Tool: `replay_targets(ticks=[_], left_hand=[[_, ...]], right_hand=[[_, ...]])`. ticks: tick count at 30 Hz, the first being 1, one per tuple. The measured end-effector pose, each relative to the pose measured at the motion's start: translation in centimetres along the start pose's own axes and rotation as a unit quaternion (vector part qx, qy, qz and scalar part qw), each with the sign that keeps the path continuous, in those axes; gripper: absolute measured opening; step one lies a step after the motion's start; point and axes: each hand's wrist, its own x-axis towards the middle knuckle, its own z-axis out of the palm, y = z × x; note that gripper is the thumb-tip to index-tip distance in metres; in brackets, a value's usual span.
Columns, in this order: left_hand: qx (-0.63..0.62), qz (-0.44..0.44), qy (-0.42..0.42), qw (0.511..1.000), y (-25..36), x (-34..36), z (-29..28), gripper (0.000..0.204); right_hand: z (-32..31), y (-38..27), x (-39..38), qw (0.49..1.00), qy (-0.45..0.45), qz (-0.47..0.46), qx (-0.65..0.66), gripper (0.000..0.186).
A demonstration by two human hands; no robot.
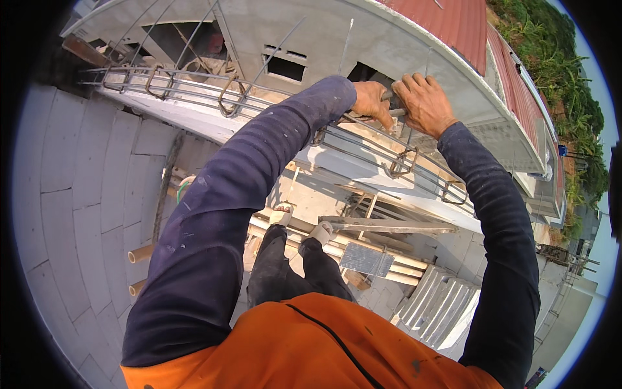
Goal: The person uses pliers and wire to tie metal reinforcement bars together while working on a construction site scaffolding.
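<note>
Both of my hands are together above a cage of steel reinforcing bars (370,137), which runs along the top of a pale wall (350,162). My left hand (371,102) is closed, thumb pointing down, round a short dark grey rod-like piece (387,94). Close beside it, my right hand (424,104) curls its fingers over something at the same spot; the palm hides it. A grey bar shows between the two hands. Bent square stirrups (404,162) ring the long bars, and thin upright bars stand among them.
Under my feet lie bamboo poles (405,272) and a wooden plank (389,225), high above a lower level. A grey plate (367,259) rests on the poles. Stacked pale slabs (440,308) lie lower right. A rendered wall (324,32) and red metal roof (447,29) rise ahead.
</note>
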Motion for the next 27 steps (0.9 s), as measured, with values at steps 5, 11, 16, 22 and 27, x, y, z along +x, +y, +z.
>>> replay_targets(ticks=[5, 11, 16, 22, 27], left_hand=[[-0.008, 0.007, 0.007, 1.000, -0.6, 0.6, 0.2, 0.059], [0.004, 0.058, 0.057, 0.997, 3.2, 0.2, -1.7, 0.079], [0.049, 0.140, 0.103, 0.983, 9.1, -0.6, -4.3, 0.094], [0.175, 0.265, 0.125, 0.940, 20.7, -9.1, -4.2, 0.065], [0.268, 0.283, 0.134, 0.911, 26.5, -15.6, 2.0, 0.033]], right_hand=[[-0.5, 0.8, 1.1, 0.998, -0.050, -0.009, 0.026, 0.043], [-3.0, 2.9, 0.5, 0.996, -0.043, 0.067, 0.033, 0.035], [-8.9, 5.8, -1.2, 0.996, 0.040, 0.075, -0.035, 0.035], [-19.2, 3.8, -10.8, 0.968, 0.183, 0.161, 0.065, 0.043], [-22.8, -2.2, -18.5, 0.946, 0.186, 0.212, 0.161, 0.055]])
